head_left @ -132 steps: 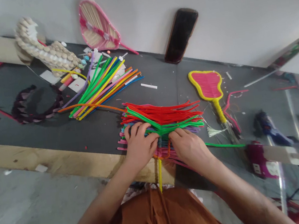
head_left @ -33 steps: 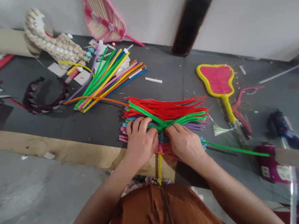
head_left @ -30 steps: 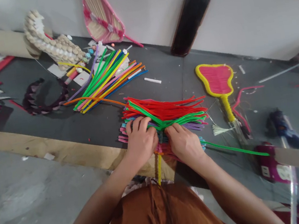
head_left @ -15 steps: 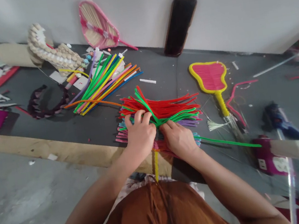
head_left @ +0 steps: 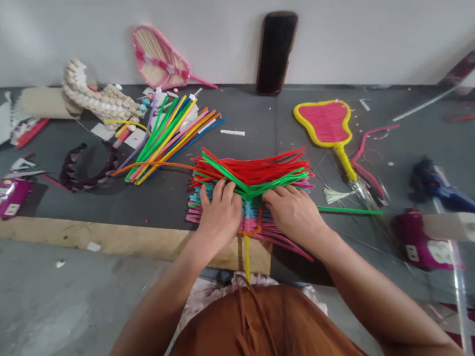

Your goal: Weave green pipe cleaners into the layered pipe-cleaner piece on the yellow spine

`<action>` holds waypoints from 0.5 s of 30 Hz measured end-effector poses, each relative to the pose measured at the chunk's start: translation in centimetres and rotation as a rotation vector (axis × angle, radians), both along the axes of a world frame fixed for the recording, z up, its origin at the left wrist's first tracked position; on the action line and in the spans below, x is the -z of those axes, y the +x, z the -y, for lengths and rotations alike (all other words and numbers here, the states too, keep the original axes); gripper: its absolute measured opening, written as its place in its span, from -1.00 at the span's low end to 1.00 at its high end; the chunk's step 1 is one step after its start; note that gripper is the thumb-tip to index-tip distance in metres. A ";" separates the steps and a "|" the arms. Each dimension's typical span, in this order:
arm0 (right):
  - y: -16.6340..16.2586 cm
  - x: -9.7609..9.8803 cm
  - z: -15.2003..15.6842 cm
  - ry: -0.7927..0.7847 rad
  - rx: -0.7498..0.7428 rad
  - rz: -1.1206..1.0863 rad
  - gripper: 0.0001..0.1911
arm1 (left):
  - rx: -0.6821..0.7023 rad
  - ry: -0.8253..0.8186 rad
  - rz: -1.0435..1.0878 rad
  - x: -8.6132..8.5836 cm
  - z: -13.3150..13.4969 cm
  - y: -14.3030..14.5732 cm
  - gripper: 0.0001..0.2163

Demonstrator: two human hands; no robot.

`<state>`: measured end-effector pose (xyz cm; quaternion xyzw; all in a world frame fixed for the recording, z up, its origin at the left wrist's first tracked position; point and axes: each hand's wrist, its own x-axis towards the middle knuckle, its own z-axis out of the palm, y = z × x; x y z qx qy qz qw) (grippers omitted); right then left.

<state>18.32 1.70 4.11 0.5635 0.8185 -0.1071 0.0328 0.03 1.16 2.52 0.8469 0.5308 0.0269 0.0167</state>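
Note:
A fan of red, green, purple and pink pipe cleaners (head_left: 263,171) lies on the dark mat (head_left: 255,111), tied round a yellow stem (head_left: 246,258) that points at me. My left hand (head_left: 220,215) presses on its left half, fingers bent over the green strands. My right hand (head_left: 295,214) presses on its right half, fingertips pinched at the green crossing in the middle. Pink strands stick out below both hands.
A loose bundle of coloured pipe cleaners (head_left: 171,137) lies behind left. A pink and yellow woven fan (head_left: 327,125), a glue gun (head_left: 440,189), a magenta box (head_left: 416,242) and a single green pipe cleaner (head_left: 349,210) are at the right. A phone (head_left: 275,50) leans on the wall.
My hands have spread slightly apart on the fan and the green strands at the left have lifted and crossed over the red ones. The camera view has shifted.

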 end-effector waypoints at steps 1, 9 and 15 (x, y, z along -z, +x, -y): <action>0.1 0.0 0.0 -0.004 0.002 -0.003 -0.76 | -0.006 -0.010 -0.018 0.1 0.2 -0.1 -0.76; 0.8 -0.3 0.2 0.029 -0.019 -0.035 -0.75 | -0.119 0.113 0.106 1.8 0.8 -0.8 -0.78; 0.7 -0.4 0.1 0.064 -0.081 0.013 -0.76 | -0.223 0.303 0.220 3.0 1.4 -0.6 -0.83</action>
